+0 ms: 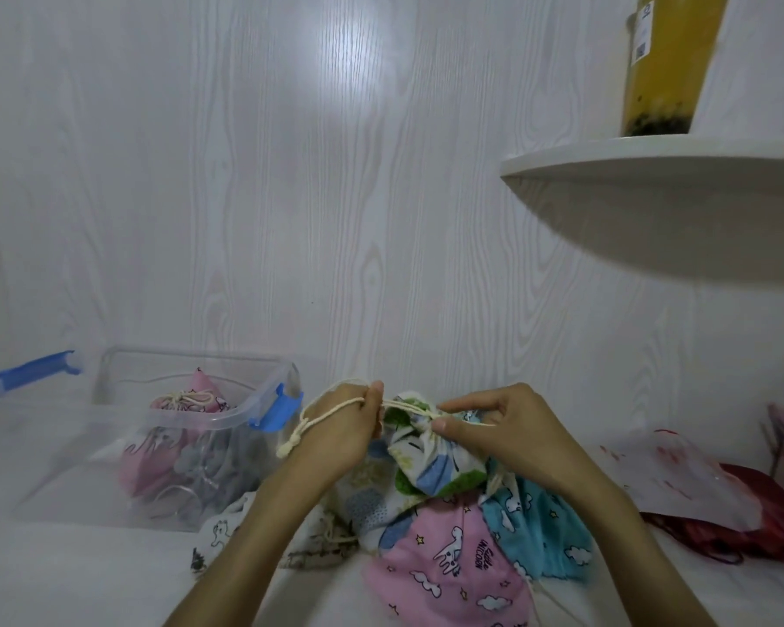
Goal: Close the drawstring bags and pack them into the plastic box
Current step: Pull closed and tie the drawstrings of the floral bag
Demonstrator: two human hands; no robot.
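White worktop against a pale wood-grain wall. Left hand grips the cord; right hand pinches the bag at its gathered neck, above loose bags, right of the box. Soft, light cloth; best held by neck and cord.

Plastic box sits at table's left w/ closed bags in it, its lid behind-left. Loose bag pile lies at front centre; another bag on top, btwn both hands. Shelf w/ cup on it hangs above table's right side.
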